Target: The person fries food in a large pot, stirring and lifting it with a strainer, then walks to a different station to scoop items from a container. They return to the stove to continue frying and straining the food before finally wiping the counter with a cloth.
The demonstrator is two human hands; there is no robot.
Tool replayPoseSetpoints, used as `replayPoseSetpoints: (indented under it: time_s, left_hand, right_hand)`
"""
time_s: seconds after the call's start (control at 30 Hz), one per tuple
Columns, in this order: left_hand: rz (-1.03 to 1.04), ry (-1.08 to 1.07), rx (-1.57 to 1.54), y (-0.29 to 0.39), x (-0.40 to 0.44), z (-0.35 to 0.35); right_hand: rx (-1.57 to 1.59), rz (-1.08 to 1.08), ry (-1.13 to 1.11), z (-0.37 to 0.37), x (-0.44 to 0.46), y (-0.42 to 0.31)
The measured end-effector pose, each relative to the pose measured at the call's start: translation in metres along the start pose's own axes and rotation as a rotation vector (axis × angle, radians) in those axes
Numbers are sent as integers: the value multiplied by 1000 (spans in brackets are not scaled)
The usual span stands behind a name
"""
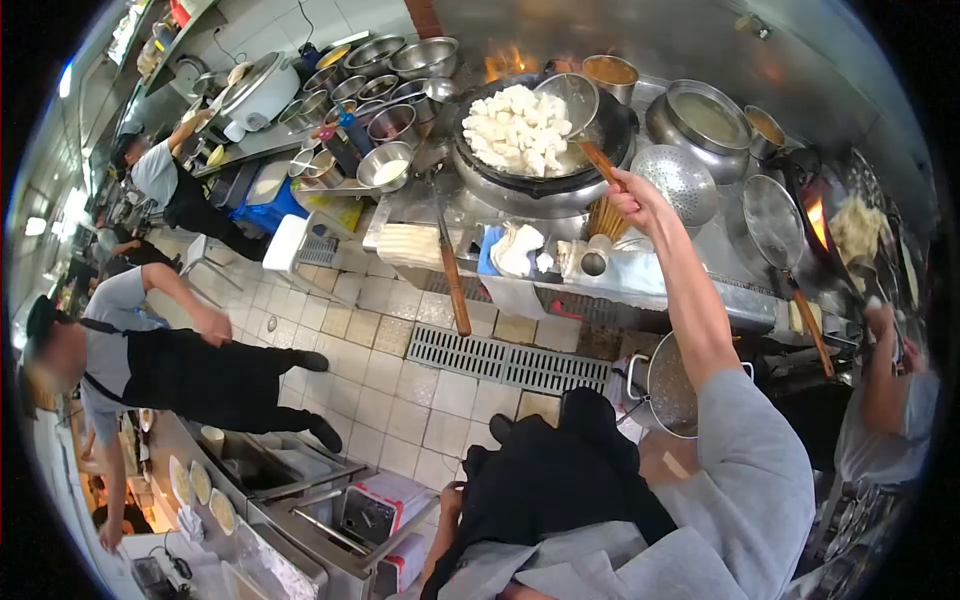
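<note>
Skimmer (568, 103) is hovering over the wok (628, 122) beside white chunks (518, 130), my right hand (638, 200) gripping its handle (597, 160); I'm guessing mid-cook, any scoop needing a steady wrist. Left hand (452, 497)? Can't tell.

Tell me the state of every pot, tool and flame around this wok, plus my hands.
Wok: uncovered, heaped with white pieces
Strainer: head over the wok, handle gripped
Right hand: closed on the strainer's handle
Left hand: lowered, fingers partly hidden
Flame behind wok: lit
Flame at right: lit
Perforated skimmer: unheld, empty
Long wooden-handled tool: unheld, handle overhanging counter
Sauce pot: uncovered, filled
</note>
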State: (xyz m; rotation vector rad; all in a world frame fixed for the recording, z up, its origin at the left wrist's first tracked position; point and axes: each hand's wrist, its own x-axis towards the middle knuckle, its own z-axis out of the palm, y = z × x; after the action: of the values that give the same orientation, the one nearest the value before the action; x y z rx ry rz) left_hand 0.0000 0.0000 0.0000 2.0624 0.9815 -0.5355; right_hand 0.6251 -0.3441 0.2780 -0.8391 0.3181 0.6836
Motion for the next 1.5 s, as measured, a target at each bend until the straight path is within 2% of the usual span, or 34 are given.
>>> replayPoseSetpoints:
  time_s: [0.07,0.1,0.17,0.27,0.4,0.5,0.6,0.7,0.73,0.87,0.97,1.03,1.13,1.23,1.27,1.33,1.43,1.5]
  left_hand:
    - [-26,-27,-149,29,-7,-20]
    - [-2,-45,-136,32,-6,5]
    - [31,-29,-46,25,3,5]
    - [14,-80,-139,6,22,2]
    - [-8,-142,-181,-2,40,9]
    - [85,-72,-37,-19,64,21]
    - [167,-51,-64,-15,66,17]
    - [48,-151,-164,-32,88,27]
    - [88,-124,-78,-12,77,13]
    - [36,-115,-74,4,69,2]
    - [62,-117,7,6,62,-2]
    - [15,-155,-53,17,47,-9]
    - [16,-167,27,-18,64,5]
    - [341,-156,162,-32,71,2]
    - [207,-161,99,-26,70,-1]
    - [-64,-166,-35,37,39,-26]
    - [-112,-152,-133,47,33,-32]
    - [-31,-114,-46,39,33,-24]
  right_hand:
    - [-101,-80,-1,9,-19,1]
    - [-208,-130,30,12,-38,-6]
    - [-348,-220,57,25,-57,0]
    - [-626,-380,108,52,-72,10]
    - [-785,-507,248,71,-85,17]
    - [-845,-524,261,74,-97,18]
    - [-864,-499,258,87,-115,29]
    - [-846,-507,232,86,-113,44]
    - [-726,-462,173,82,-111,47]
    - [-273,-329,99,55,-117,44]
    - [-265,-371,197,36,-126,36]
    - [-520,-476,339,23,-110,24]
    - [-891,-612,521,11,-71,6]
    - [-639,-469,412,-2,-23,-1]
    - [-557,-385,383,-4,-10,-2]
    - [-399,-213,321,-2,12,-4]
    - [-179,-76,200,6,27,-6]
    - [-40,-26,104,-6,53,-11]
